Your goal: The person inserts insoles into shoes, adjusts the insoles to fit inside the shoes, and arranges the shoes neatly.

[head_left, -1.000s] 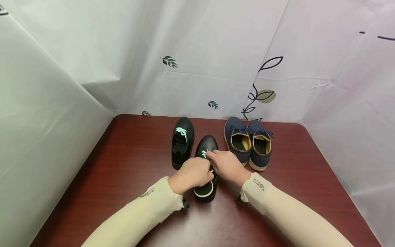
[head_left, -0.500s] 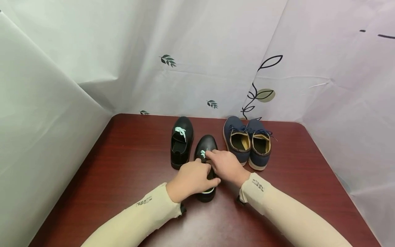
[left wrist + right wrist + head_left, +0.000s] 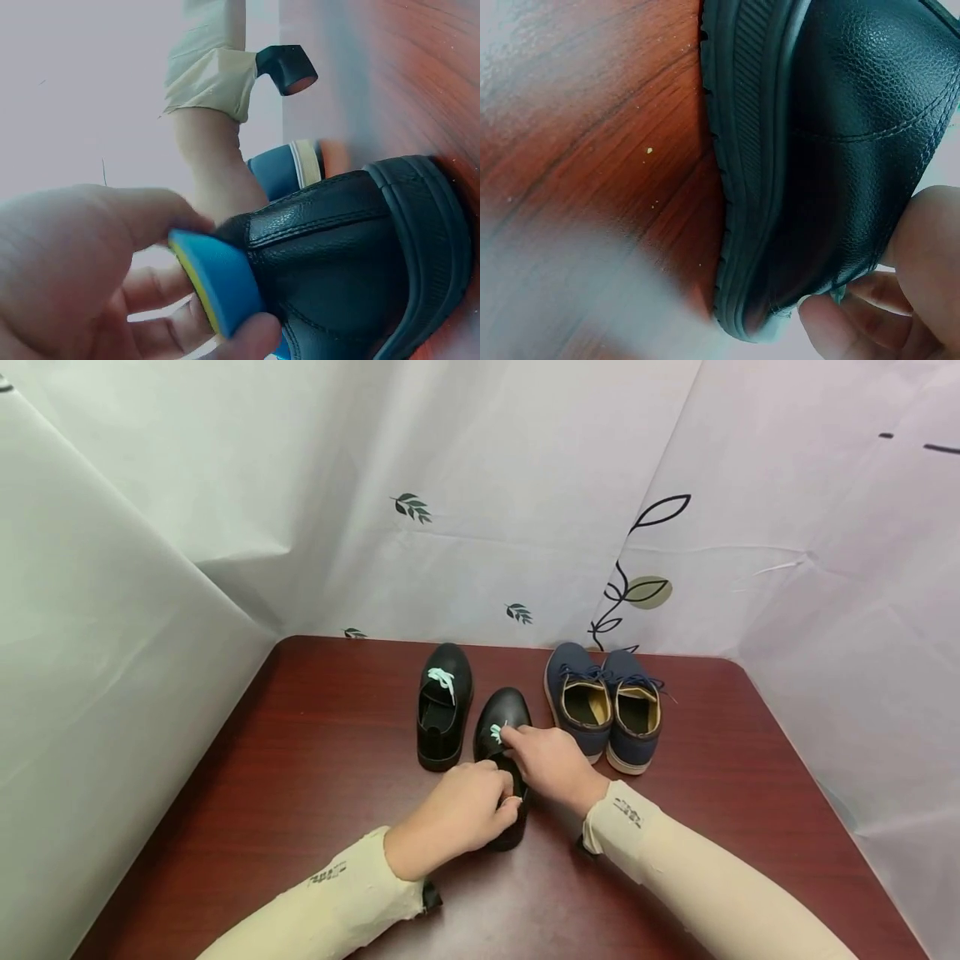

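A black leather shoe (image 3: 506,703) with pale mint laces stands on the table, toe pointing away. At its opening, my left hand (image 3: 457,806) pinches an insole with a blue underside and yellow edge; the insole (image 3: 221,281) shows clearly in the left wrist view, against the shoe's heel. How far it reaches inside is hidden. My right hand (image 3: 551,764) grips the same shoe near the tongue and laces, with thumb and fingers at the opening's edge in the right wrist view. Left of it stands a matching black shoe (image 3: 442,745), untouched.
Two navy lace-up shoes, the left one (image 3: 572,668) and the right one (image 3: 632,750), stand side by side at the right rear of the reddish-brown table (image 3: 322,735). Pale fabric (image 3: 480,468) with leaf prints hangs behind and along the sides.
My left hand has shifted from over the opening, with fingers spread half a second ago, slightly back toward me, and now pinches the insole. My right hand and all the shoes stay in place.
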`<state>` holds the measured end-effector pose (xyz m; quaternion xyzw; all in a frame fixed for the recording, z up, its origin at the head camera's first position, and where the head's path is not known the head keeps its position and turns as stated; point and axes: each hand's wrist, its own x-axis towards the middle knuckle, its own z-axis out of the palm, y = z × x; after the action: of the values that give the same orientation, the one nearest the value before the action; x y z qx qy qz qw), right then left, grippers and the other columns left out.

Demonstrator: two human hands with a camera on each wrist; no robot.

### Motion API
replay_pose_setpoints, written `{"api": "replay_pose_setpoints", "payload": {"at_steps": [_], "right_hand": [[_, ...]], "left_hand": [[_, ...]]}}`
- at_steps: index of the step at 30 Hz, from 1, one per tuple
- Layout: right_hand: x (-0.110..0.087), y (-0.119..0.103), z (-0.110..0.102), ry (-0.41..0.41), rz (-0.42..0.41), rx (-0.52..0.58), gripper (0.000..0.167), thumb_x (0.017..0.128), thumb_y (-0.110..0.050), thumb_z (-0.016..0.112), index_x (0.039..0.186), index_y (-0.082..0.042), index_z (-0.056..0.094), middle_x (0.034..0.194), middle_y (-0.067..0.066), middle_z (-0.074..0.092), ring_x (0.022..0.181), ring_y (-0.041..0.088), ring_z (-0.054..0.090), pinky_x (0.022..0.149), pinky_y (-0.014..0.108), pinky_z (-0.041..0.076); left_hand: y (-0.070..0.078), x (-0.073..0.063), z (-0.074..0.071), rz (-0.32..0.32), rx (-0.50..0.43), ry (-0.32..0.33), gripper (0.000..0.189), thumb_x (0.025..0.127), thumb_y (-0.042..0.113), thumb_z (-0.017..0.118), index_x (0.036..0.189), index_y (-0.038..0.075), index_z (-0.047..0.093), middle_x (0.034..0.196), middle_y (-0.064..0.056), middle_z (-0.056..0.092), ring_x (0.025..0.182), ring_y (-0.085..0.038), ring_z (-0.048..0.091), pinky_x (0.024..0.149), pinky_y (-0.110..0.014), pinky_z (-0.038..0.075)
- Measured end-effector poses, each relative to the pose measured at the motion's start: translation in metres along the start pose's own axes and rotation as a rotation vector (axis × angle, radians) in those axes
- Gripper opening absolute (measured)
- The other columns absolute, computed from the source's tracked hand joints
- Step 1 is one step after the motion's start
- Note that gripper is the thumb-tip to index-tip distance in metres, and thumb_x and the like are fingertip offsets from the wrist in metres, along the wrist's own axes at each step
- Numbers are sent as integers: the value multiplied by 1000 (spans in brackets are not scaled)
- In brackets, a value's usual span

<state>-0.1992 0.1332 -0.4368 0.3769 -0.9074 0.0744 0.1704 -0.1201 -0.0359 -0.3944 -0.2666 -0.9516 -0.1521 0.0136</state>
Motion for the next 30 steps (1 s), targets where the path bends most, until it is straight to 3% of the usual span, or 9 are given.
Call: {"api": "replay_pose_setpoints", "payload": {"at_steps": [6, 12, 17, 23, 26, 30], "right_hand": [[-1, 0, 0, 0, 2, -22, 19, 95, -24, 69, 90, -17, 52, 68, -2, 58, 56, 13, 58, 49, 28, 44], [0, 0, 0, -9, 10, -35, 19, 95, -23, 69, 89, -17, 53, 67, -2, 57, 53, 13, 54, 46, 28, 42], [0, -1, 0, -9, 4, -53, 17, 96, -25, 68, 89, -18, 53, 67, -3, 57, 54, 12, 54, 46, 28, 42], [-1, 0, 0, 14, 4, -47, 17, 95, -24, 69, 88, -17, 54, 66, -2, 56, 55, 13, 56, 47, 29, 45], [-1, -1, 0, 12, 4, -28, 17, 95, -23, 69, 89, -18, 54, 64, -3, 55, 55, 13, 56, 47, 29, 45], [-1, -1, 0, 10, 5, -17, 15, 97, -22, 67, 91, -17, 54, 66, -3, 56, 55, 13, 56, 49, 29, 45]], "left_hand": [[1, 1, 3, 58, 20, 90, 16, 91, 23, 72, 77, 17, 73, 72, 4, 63, 73, -18, 63, 70, -35, 53], [-6, 11, 13, 11, -1, 133, 18, 92, 25, 72, 76, 17, 72, 72, 3, 61, 72, -16, 62, 66, -34, 52], [-6, 16, 21, 36, 84, 147, 20, 93, 27, 71, 76, 16, 70, 72, 1, 60, 70, -18, 62, 67, -34, 52], [-4, 11, 24, 105, 210, 202, 23, 91, 35, 73, 76, 18, 72, 74, 2, 61, 63, -17, 61, 63, -30, 51], [-5, 8, 25, 131, 238, 205, 25, 93, 38, 70, 77, 21, 76, 76, 4, 63, 67, -15, 61, 67, -29, 51], [-7, 4, 27, 171, 243, 189, 31, 98, 39, 63, 81, 20, 79, 89, 4, 71, 85, -15, 63, 81, -30, 47]]}}
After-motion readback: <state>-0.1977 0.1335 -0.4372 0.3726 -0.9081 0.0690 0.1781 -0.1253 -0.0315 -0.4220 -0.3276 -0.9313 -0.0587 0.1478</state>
